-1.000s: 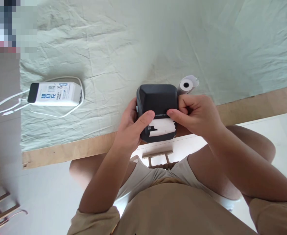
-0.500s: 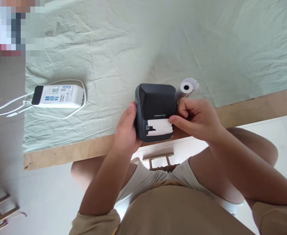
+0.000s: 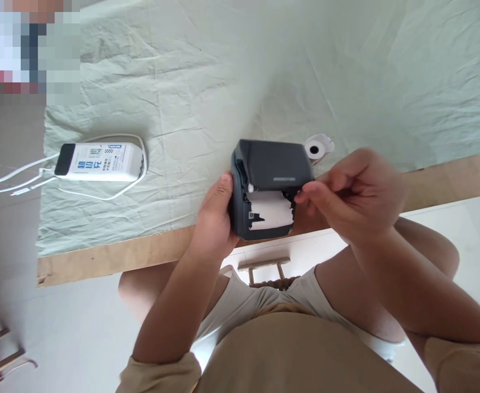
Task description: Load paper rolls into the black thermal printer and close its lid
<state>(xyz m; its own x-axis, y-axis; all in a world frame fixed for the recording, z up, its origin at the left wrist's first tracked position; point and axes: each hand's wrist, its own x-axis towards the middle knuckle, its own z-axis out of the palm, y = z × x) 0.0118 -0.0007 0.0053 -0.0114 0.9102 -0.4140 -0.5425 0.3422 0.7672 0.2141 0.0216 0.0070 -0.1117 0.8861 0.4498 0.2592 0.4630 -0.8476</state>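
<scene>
A dark label printer is tilted over the table's front edge, its lid raised partway. A torn-edged white paper strip comes out from under the lid and lies across the printer's front. My left hand is closed around the printer's left side, thumb on top. At the lid's right front corner, my right hand has its thumb and curled fingers closed on the edge; motion blurs part of it. Just beyond the printer's right side stands a white paper roll with a dark core.
A white power bank-like box with a black end and white cables lies on the left of the pale green cloth. A bare wooden edge runs along the front. Wooden stool parts show below. Someone's blurred-out figure is at top left.
The printer's lid has lifted at its front, showing the paper beneath. My right hand has moved up and right with the lid edge. My left hand keeps its hold.
</scene>
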